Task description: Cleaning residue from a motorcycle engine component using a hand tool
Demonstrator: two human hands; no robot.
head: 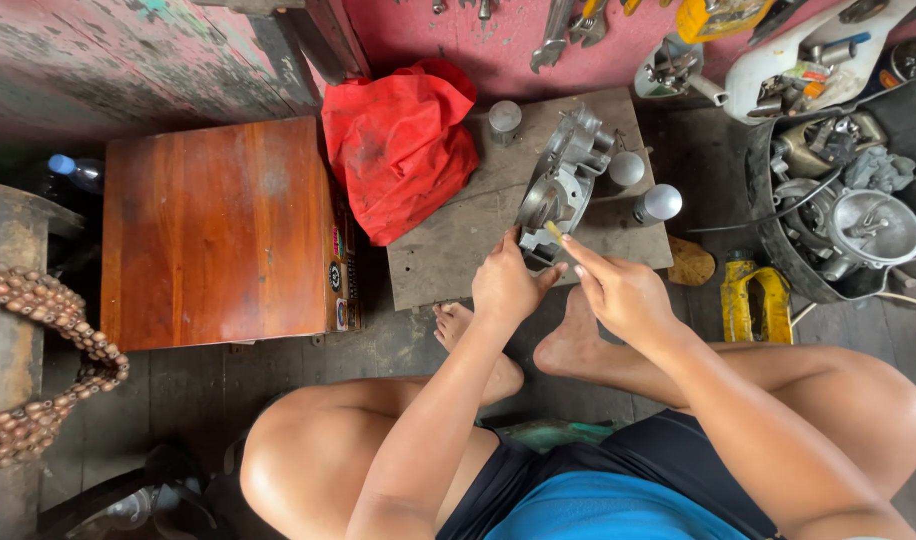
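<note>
Left hand (505, 285) grips near end of metal casing (560, 185) on grey board (448, 250). Right hand (618, 290) pinches small yellow-tipped tool (555, 233) against it. Red cloth (403, 145) just left; two round metal caps (643, 185) right.

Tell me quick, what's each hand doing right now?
Left hand: closed on the near edge of the metal casing, steadying it.
Right hand: fingers pinched on a thin yellowish tool, tip at the casing.
</note>
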